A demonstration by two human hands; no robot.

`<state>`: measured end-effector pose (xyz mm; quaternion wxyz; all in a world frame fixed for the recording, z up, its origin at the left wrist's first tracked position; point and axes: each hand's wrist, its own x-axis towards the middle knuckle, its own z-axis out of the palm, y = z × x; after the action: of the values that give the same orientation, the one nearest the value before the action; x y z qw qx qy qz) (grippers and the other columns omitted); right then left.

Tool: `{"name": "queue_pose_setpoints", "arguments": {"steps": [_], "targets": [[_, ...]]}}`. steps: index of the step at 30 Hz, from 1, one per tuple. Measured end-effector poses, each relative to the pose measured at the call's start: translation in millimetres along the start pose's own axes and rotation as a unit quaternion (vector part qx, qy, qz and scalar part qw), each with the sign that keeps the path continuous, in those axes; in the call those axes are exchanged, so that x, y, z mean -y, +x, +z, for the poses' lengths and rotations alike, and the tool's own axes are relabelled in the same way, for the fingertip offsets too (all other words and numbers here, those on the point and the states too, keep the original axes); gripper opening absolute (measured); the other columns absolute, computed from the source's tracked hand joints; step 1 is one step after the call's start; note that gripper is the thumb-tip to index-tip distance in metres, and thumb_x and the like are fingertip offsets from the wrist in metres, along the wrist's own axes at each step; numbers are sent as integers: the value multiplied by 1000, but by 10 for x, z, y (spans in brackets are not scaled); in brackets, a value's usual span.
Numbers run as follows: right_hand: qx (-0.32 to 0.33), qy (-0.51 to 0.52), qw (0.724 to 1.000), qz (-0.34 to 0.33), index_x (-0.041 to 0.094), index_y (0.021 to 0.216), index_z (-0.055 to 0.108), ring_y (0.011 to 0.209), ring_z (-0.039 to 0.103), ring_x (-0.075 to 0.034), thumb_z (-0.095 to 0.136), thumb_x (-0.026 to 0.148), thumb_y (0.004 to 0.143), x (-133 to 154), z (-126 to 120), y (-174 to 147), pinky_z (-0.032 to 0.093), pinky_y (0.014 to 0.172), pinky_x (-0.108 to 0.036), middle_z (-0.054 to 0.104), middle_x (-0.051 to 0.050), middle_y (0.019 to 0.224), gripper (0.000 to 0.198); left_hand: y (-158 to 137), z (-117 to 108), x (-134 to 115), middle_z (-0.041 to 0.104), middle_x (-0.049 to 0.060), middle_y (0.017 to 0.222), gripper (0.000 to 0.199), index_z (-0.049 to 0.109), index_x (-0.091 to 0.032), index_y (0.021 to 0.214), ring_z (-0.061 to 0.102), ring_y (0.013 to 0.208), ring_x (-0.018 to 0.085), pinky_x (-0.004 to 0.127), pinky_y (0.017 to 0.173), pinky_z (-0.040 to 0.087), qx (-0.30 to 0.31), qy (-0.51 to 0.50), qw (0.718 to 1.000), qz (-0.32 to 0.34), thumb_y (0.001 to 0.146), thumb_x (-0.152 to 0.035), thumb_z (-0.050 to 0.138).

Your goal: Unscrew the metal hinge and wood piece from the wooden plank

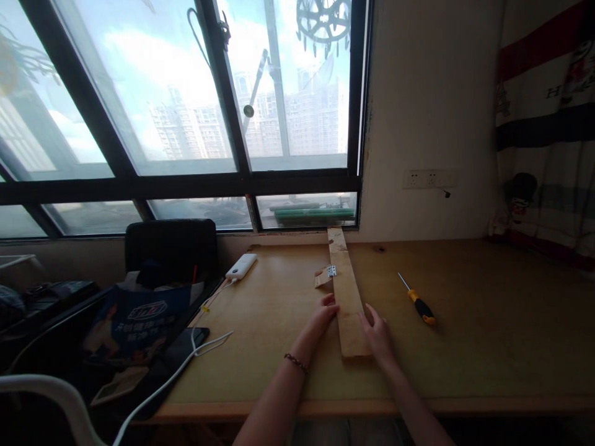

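Your grip is clamped on the wooden board (349, 297) from both sides. Your left hand (326, 314) takes its left edge and your right hand (377, 337) its right edge, both toward the end nearer you; you cannot tell from this view whether any fingertips reach underneath. The board lies lengthwise on the desk (488, 347), running from between your hands to the foot of the window (297, 111), and its near end stops well short of the desk's front edge. Beyond your left hand, at the board's left edge, sits a small metal hinge (331, 271), with a small brown piece (322, 279) just beside it; how the two are joined is too small to make out.

To the right of your right hand, well apart from it, a screwdriver (422, 308) with a yellow-and-black handle lies on the desk, its shaft pointing away from you and slightly left. Over on your left, near the desk's edge, you have a white power bank (241, 266), with a white cable (155, 401) trailing from it toward you. You wear a dark bracelet (296, 363) on your left wrist. Ahead and to the right, a wall socket (422, 179) sits above the desk.
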<state>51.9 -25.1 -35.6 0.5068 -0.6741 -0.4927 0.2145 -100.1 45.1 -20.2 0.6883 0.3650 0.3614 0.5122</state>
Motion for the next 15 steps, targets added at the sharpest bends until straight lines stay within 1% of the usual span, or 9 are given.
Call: {"name": "queue_pose_setpoints", "arguments": {"steps": [2,3,4,6,8,10,12,15], "targets": [[-18,-17,998,-50,12,110,58,108,50,-27,44,45,75,-127,-187,128,36,92,-36,59,-13,114,50,25,-47,-13,68,8,91,32,65,-13,82,60,97,24,38,92,41,-79,17,996,40,53,2,66],[-36,-48,995,-85,12,107,59,109,49,-26,44,43,76,-206,-310,224,34,94,-37,59,-13,114,47,39,-74,-20,68,7,91,31,65,-14,81,58,100,24,38,94,40,-115,29,991,60,54,2,65],[-60,-91,987,-118,10,105,60,108,49,-26,43,41,76,-292,-444,336,33,95,-38,59,-14,113,45,55,-99,-25,68,7,93,30,65,-15,80,56,103,24,38,96,38,-140,38,986,78,55,3,63],[-113,-178,966,-152,8,106,58,108,46,-26,42,37,78,-472,-706,569,30,96,-40,57,-17,114,44,86,-136,-25,67,7,96,30,66,-15,81,54,107,24,38,97,37,-156,35,983,92,58,3,60],[-154,-252,943,-152,7,108,55,107,45,-27,42,33,78,-642,-904,758,29,94,-41,55,-19,114,43,117,-150,-11,66,7,98,31,65,-15,82,54,108,23,37,97,37,-151,-6,985,86,60,5,55],[-166,-312,925,-140,5,112,52,107,44,-28,44,30,77,-785,-1003,863,29,93,-40,53,-19,116,44,148,-154,13,65,7,99,34,63,-16,82,54,108,21,34,96,39,-144,-66,985,73,61,7,51],[-160,-355,914,-115,5,113,50,105,45,-28,45,29,77,-889,-1021,892,30,91,-38,54,-20,114,44,178,-162,39,65,7,99,35,61,-17,81,55,106,18,31,95,40,-138,-122,981,63,61,8,48],[-149,-387,907,-66,6,115,49,99,49,-27,47,26,77,-968,-992,880,33,86,-35,57,-18,109,43,221,-191,69,63,7,98,32,58,-17,81,57,102,16,28,93,42,-124,-174,976,41,62,8,49]]}}
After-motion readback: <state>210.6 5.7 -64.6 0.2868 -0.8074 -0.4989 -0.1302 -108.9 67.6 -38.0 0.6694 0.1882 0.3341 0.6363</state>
